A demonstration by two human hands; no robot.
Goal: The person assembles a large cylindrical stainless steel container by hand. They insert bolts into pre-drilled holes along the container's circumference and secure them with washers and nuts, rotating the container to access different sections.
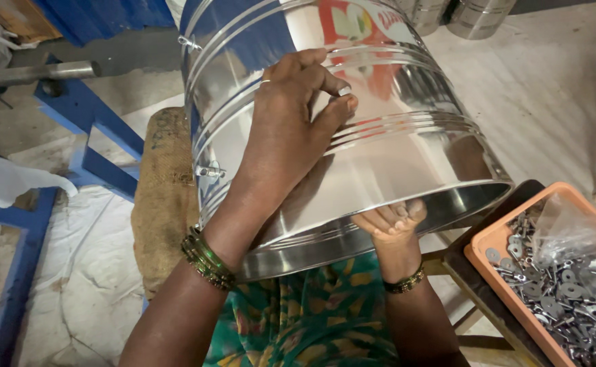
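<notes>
The big polished steel drum (379,149), lying tilted across the lap, looks slippery, bulky and dentable; left hand (291,129) presses flat on its wall, right hand (393,228) hooks its rim.

Your left hand (291,129) lies flat on the side of the big shiny steel drum (406,156) filling the frame's centre. Your right hand (392,228) grips its lower rim from inside. At lower right, an orange tray (495,238) holds small metal fittings (570,285).
</notes>
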